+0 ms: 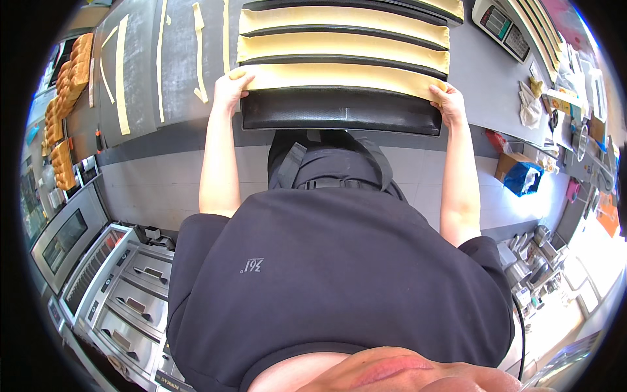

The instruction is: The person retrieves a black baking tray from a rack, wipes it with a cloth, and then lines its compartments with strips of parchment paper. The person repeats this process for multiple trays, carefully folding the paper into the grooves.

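A long pale-yellow strip of dough (338,78) stretches from side to side over a black multi-trough baking pan (343,110). My left hand (232,92) pinches its left end, and my right hand (449,102) pinches the right end. Behind this strip, more dough strips (343,49) lie along the pan's other troughs, with dark ridges between them. The trough nearest my body shows its bare black surface. Whether the held strip rests fully in its trough cannot be told.
Thin dough trimmings (122,73) lie on the floured worktop (142,93) at left, beyond which stand browned loaves (73,68). On the right are a digital scale (502,29), a cloth (530,105) and another filled pan (539,29). Deck ovens (132,304) stand at lower left.
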Demonstrator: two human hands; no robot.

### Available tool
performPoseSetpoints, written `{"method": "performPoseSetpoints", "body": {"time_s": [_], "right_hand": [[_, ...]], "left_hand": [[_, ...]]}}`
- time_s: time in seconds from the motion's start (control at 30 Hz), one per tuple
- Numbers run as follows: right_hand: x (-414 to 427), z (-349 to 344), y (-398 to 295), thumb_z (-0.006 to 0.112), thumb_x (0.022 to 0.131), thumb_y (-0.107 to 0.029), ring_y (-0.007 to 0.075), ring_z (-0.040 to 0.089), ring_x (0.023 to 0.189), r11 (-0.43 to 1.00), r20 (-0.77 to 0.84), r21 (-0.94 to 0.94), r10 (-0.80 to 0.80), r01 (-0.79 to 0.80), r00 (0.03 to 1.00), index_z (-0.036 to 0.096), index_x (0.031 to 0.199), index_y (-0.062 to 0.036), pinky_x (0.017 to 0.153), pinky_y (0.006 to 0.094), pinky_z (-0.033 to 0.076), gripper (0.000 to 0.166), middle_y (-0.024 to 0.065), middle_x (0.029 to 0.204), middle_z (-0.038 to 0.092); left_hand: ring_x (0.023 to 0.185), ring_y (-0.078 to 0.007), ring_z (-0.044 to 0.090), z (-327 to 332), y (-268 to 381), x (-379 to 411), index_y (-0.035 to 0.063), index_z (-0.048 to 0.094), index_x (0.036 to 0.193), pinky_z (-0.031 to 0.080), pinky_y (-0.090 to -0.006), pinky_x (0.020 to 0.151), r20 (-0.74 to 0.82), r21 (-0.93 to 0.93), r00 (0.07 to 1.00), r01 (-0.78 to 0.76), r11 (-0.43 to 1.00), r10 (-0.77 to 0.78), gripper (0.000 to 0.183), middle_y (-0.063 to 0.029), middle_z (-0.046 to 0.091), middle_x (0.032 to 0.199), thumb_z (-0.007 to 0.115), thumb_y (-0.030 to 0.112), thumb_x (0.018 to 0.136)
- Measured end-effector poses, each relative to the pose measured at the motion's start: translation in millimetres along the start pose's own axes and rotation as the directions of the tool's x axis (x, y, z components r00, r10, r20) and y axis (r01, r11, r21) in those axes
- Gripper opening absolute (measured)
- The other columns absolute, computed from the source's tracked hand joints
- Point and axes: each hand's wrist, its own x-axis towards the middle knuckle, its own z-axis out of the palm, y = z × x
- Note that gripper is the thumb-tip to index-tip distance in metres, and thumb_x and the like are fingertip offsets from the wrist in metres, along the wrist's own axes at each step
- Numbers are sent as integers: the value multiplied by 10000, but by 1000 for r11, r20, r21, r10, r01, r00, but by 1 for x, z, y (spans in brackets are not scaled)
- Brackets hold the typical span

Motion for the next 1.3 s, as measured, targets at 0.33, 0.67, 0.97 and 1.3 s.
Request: {"method": "performPoseSetpoints", "body": {"time_s": [0.33, 0.67, 0.97, 1.3], "right_hand": [[10, -27, 3, 831, 972, -168, 107, 739, 823, 999, -79, 44, 34, -31, 996, 780, 1174, -81, 646, 254, 585, 225, 18, 1006, 796], [16, -30, 5, 794, 1009, -189, 114, 755, 855, 1000, -70, 30, 12, -10, 997, 758, 1251, -57, 651, 246, 613, 277, 37, 1050, 798], [13, -30, -3, 770, 1035, -262, 104, 748, 860, 998, -152, -53, -42, 35, 987, 748, 1256, -20, 665, 230, 620, 329, 49, 1043, 790], [18, -47, 6, 800, 1011, -254, 121, 752, 875, 999, -155, 41, 26, -20, 988, 764, 1196, -19, 679, 252, 632, 300, 49, 1033, 791]], "left_hand": [[848, -104, 728, -19, -13, 12, 50, 799, 1189, 544, -250, 642, 1, 28, 1000, -12, 1000, 12, 350, -40, 801, 1018, 893, 229, 903], [822, -97, 717, -21, -15, 15, 37, 802, 1174, 545, -257, 638, -25, 78, 1000, -16, 997, 18, 323, -41, 798, 996, 865, 243, 934], [771, -81, 697, -18, -22, 17, 24, 803, 1174, 523, -255, 643, -79, 109, 992, -90, 990, 98, 318, -27, 797, 963, 817, 284, 991], [791, -61, 683, -33, -32, 21, 57, 804, 1151, 470, -237, 657, -47, 13, 995, -89, 996, 89, 271, 5, 791, 964, 799, 291, 1015]]}}
